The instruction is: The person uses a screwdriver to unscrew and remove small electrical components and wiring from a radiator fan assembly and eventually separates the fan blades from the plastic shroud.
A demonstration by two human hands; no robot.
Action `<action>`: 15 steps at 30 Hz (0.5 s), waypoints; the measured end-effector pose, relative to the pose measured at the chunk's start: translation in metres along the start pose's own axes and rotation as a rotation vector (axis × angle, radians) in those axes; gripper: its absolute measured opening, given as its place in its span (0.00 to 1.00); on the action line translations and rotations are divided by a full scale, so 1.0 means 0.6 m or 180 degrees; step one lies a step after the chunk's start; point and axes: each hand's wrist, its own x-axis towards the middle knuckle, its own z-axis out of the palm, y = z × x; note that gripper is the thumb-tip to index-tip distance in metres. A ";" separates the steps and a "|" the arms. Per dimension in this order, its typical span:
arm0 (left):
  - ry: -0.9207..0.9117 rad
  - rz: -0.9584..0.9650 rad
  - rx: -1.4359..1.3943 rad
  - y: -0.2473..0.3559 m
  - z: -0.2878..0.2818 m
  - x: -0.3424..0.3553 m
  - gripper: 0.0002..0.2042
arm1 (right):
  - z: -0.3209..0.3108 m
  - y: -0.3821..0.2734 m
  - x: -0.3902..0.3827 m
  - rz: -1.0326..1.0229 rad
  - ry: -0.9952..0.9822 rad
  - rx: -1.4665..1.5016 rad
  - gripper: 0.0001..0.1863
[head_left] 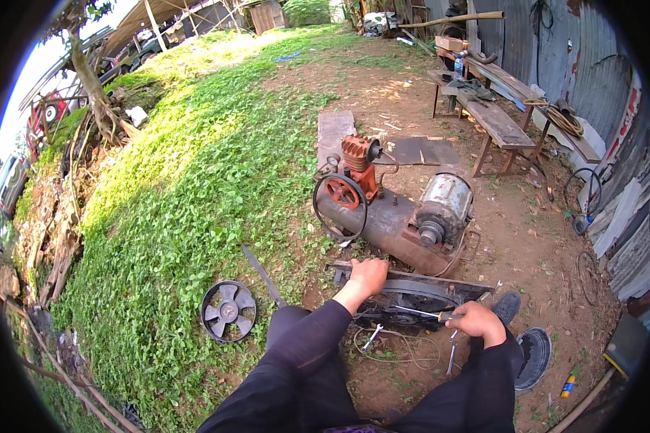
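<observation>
And the left hand [369, 276] is gripping the edge of a seeming fan shroud [420, 291] beside the air compressor [386, 220], the right hand [478, 322] is holding a screwdriver [440, 315] across it, one fan [228, 312] is lying loose on grass [159, 252], and work is looking unfinished!

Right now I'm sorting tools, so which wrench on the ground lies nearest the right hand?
The wrench just below the right hand, which grips a screwdriver; a second wrench lies farther left.

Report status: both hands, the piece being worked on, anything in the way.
Left hand at upper edge of dark rectangular frame with black ring. Right hand gripping slim metal-shafted screwdriver across it. Clutter: silver metal wrench on ground beside frame.
</observation>
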 end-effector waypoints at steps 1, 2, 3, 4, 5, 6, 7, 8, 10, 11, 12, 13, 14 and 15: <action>0.0047 0.0027 0.0080 0.002 0.001 0.003 0.13 | 0.002 0.012 0.005 0.0056 -0.0057 -0.0094 0.22; 0.0080 0.0047 0.0107 0.007 0.002 0.005 0.13 | 0.007 0.022 0.008 0.0171 0.0028 0.0008 0.22; 0.0114 0.0068 0.0136 0.012 0.004 0.006 0.14 | 0.017 0.026 0.014 0.0181 0.0109 0.0133 0.21; 0.0146 0.0092 0.0167 0.016 0.005 0.007 0.14 | 0.029 0.028 0.020 0.0192 0.0191 0.0261 0.21; 0.0174 0.0108 0.0192 0.016 0.009 0.006 0.15 | 0.037 0.024 0.025 0.0203 0.0264 0.0383 0.20; 0.0060 0.0122 0.0182 0.011 0.012 0.008 0.17 | 0.034 -0.012 0.011 0.0102 0.0116 0.0489 0.20; -0.0023 0.0174 0.0070 0.006 0.015 0.007 0.17 | 0.044 -0.028 0.016 0.0087 -0.0003 0.0557 0.19; -0.0098 0.0263 -0.0045 0.006 0.010 0.009 0.16 | 0.050 -0.037 0.019 0.0093 -0.0092 0.0627 0.19; -0.0194 0.0408 -0.0207 0.001 0.003 0.015 0.16 | 0.061 -0.053 0.016 -0.0014 -0.0034 0.0679 0.20; -0.0212 0.0488 -0.0271 0.002 0.002 0.022 0.16 | 0.075 -0.052 0.020 -0.0119 0.0121 0.0574 0.20; -0.0233 0.0573 -0.0332 0.001 0.001 0.029 0.17 | 0.098 -0.047 0.034 -0.0220 0.0277 0.0469 0.20; -0.0123 0.0679 -0.0425 -0.005 0.000 0.028 0.16 | 0.116 -0.042 0.037 -0.0298 0.0418 0.0362 0.20; -0.0158 0.0668 -0.0544 -0.015 -0.001 0.029 0.17 | 0.125 -0.053 0.032 -0.0335 0.0445 0.0344 0.20; -0.0194 0.0658 -0.0663 -0.025 -0.001 0.032 0.18 | 0.129 -0.067 0.031 -0.0370 0.0474 0.0326 0.19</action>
